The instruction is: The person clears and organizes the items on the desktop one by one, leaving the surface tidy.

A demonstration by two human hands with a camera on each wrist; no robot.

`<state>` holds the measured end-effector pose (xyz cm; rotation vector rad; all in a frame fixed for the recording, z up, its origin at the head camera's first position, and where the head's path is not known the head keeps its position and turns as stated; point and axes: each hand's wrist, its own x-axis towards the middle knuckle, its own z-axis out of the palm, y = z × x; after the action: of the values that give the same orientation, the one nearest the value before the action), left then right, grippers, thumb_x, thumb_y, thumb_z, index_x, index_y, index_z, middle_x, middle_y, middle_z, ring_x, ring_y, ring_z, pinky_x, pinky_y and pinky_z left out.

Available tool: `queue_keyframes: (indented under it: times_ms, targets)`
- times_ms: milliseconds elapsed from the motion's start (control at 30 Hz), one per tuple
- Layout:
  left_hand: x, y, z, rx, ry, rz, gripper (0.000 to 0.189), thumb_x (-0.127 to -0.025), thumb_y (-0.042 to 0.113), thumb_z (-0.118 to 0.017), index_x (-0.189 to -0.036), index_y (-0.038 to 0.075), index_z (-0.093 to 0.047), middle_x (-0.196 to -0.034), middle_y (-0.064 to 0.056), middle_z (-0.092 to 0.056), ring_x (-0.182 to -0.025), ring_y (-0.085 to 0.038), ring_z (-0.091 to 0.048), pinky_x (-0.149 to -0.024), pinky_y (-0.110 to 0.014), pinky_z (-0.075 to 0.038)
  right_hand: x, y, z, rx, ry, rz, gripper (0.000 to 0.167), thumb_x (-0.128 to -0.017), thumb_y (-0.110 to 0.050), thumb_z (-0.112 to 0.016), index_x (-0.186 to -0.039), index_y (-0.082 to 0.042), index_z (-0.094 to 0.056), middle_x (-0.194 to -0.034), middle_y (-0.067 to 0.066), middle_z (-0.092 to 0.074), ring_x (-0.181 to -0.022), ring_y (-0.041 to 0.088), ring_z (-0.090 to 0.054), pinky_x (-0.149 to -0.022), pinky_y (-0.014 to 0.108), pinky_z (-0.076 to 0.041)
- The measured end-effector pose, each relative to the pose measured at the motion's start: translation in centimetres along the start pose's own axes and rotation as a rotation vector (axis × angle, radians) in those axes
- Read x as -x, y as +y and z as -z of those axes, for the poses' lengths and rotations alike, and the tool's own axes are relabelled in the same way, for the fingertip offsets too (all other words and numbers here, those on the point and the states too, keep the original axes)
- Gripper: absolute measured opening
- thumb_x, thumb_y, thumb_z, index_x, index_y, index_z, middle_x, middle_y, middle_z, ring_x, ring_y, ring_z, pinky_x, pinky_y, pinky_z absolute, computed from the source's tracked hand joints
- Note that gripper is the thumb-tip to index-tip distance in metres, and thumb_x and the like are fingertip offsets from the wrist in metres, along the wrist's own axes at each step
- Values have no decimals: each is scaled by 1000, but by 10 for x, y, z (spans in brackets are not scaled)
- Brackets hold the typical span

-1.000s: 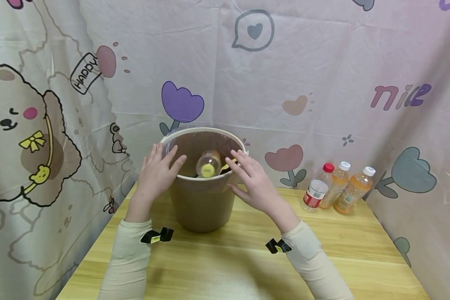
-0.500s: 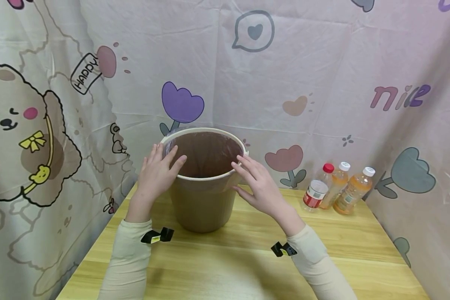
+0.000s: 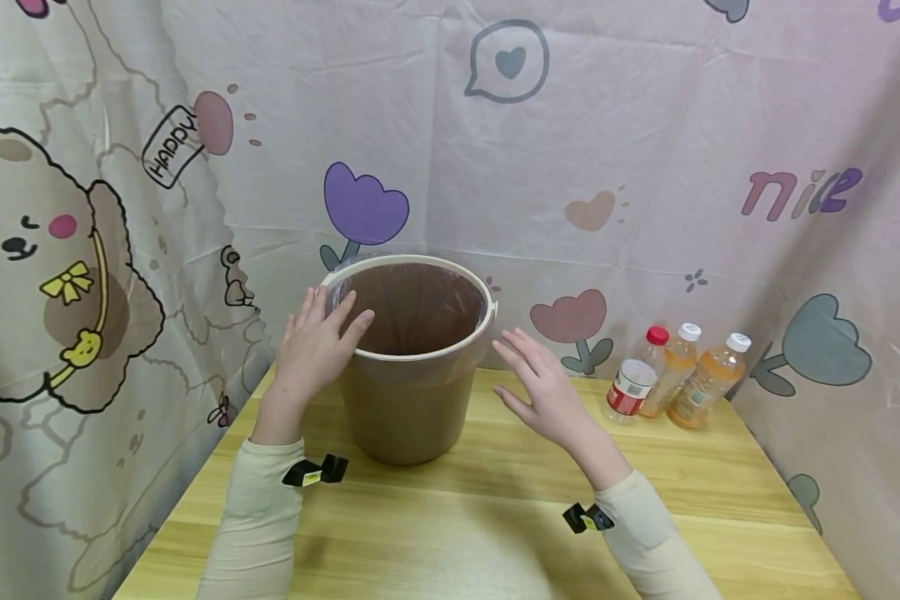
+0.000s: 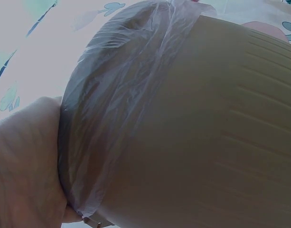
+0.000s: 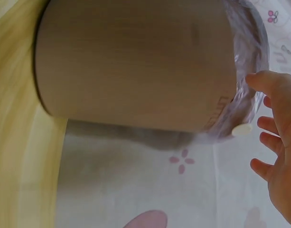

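Note:
A brown trash can [image 3: 408, 408] with a pale rim stands on the table, lined with a clear plastic bag [image 4: 131, 90] folded over its edge. My left hand [image 3: 311, 358] rests at the left side of the rim, fingers loosely spread. In the left wrist view, the left palm [image 4: 26, 166] lies close along the bagged rim. My right hand [image 3: 543, 387] hovers right of the can, apart from it, with relaxed fingers and nothing in them. The right wrist view shows the right fingers [image 5: 268, 142] near the bag's edge. The can's bottom is hidden.
On the right of the wooden table [image 3: 450, 533] stand a red-capped bottle [image 3: 633, 379] and two white-capped bottles with orange tint, one behind [image 3: 678, 358] and one at the right [image 3: 708, 383]. A patterned curtain [image 3: 450, 150] hangs behind and along both sides.
A clear bottle with a yellow cap, in the can's mouth a second ago, has dropped out of sight inside. My right hand has drawn away rightward and down. The left hand has stayed put.

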<state>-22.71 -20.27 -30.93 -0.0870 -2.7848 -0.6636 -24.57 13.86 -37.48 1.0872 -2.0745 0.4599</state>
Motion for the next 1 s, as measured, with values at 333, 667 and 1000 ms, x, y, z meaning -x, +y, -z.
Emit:
queue_keyframes:
  times_ms: [333,667,1000]
  targets:
    - [0,0,-1,1,8,-2,82,-94,73,-20,-154,18,-29,-163,-24,-7,-152,-39,2,-118,-68,-3,33,15,4,18,20,-108,58,-85,-25,-73,-136,-4,-55,-142,17,-52,-137,36,-44,-106,58,-40]
    - [0,2,1,-4,-1,-3,81,-95,73,-19,-155,19,-27,-163,-24,-7,-152,-39,3,-117,-68,-2,59,31,15,61,50,-228,65,-75,-15,-79,-135,-4,-56,-138,20,-54,-133,39,-46,-107,56,-39]
    - [0,1,2,-12,-15,-6,81,-95,72,-18,-155,19,-28,-163,-24,-6,-152,-39,3,-118,-68,-1,91,52,29,91,92,-368,64,-76,-11,-77,-135,-3,-55,-136,22,-54,-130,44,-46,-102,66,-37]
